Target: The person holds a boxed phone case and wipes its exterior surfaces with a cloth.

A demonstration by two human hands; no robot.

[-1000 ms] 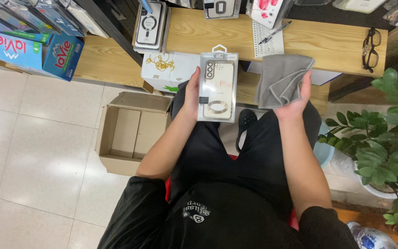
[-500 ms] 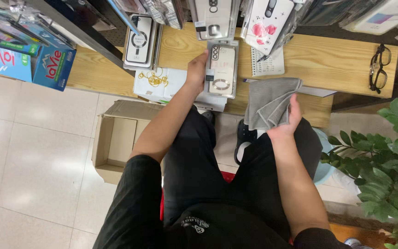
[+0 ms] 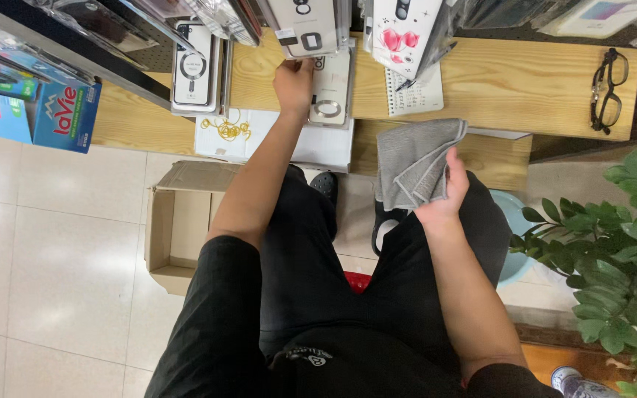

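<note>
Bright, even indoor light falls from above. The pale floor tiles (image 3: 53,243) throw soft white glare patches, and the clear wrappers on the hanging phone cases (image 3: 311,26) at the top edge shine with streaky reflections. Shadows are soft, deepest under the wooden bench (image 3: 525,81) and between the legs. The middle is fairly sharp; the top corners blur and bend, and the plant (image 3: 613,250) looks slightly soft

Grey cloth (image 3: 416,162) soft, matt; phone-case package (image 3: 331,94) glossy plastic; wooden shelf (image 3: 510,81) smooth.
</note>
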